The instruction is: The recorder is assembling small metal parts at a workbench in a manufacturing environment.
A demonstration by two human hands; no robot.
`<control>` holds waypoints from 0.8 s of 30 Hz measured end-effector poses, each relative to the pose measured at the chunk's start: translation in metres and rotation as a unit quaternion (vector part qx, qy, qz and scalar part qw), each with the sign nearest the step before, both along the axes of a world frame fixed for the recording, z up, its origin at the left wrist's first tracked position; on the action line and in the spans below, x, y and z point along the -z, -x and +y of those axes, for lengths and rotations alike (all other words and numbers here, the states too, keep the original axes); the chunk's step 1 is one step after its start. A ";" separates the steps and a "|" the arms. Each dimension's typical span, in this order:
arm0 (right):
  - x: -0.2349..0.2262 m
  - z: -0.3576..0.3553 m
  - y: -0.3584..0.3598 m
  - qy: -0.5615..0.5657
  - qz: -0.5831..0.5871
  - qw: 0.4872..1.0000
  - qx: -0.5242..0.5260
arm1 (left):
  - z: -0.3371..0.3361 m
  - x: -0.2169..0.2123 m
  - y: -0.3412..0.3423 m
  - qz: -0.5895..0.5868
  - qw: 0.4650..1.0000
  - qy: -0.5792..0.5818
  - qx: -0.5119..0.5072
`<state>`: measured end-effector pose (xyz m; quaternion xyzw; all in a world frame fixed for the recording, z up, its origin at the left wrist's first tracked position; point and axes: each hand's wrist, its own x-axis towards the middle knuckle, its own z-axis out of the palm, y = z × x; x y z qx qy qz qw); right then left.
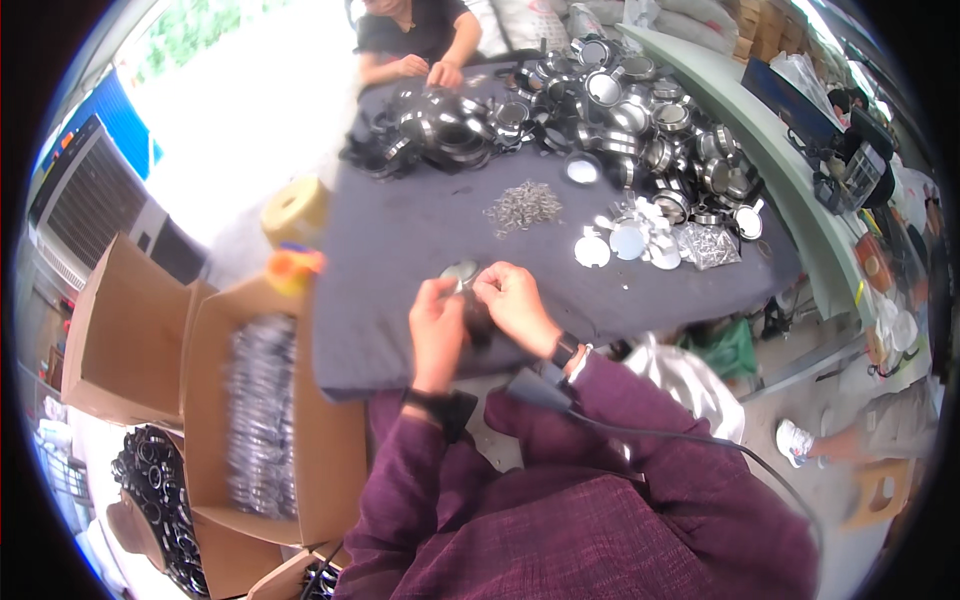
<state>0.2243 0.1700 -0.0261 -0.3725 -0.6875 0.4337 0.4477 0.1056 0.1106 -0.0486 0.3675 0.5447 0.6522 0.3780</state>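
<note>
Near the front edge of the dark-covered table, my two hands meet around a small round metal lid with a blurred dark part (478,318) below it. My left hand (436,325) is closed on the near left side of the round metal lid (460,271). My right hand (517,308) is closed in a pinch at its right side; what the fingertips hold is too small to make out. Beyond my hands lies a pile of small metal pins (524,207). To its right are several flat round white and silver discs (628,241) beside a clear bag of small metal parts (711,246).
Shiny round metal parts with black pieces (630,118) are heaped across the table's far side. A person (415,45) sits opposite, hands on the heap. At left, an open cardboard box (335,470) holds clear-wrapped parts. A cable (690,435) crosses my right arm.
</note>
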 end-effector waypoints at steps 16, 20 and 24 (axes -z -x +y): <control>-0.013 0.017 -0.005 0.092 -0.026 0.988 -0.118 | 0.003 0.002 0.002 0.002 1.000 -0.004 0.006; -0.013 0.016 -0.003 0.059 -0.028 0.986 -0.155 | 0.001 0.004 0.004 0.005 1.000 0.003 0.003; -0.017 0.019 -0.001 0.046 -0.033 0.984 -0.171 | -0.003 0.001 0.007 -0.006 1.000 0.003 0.010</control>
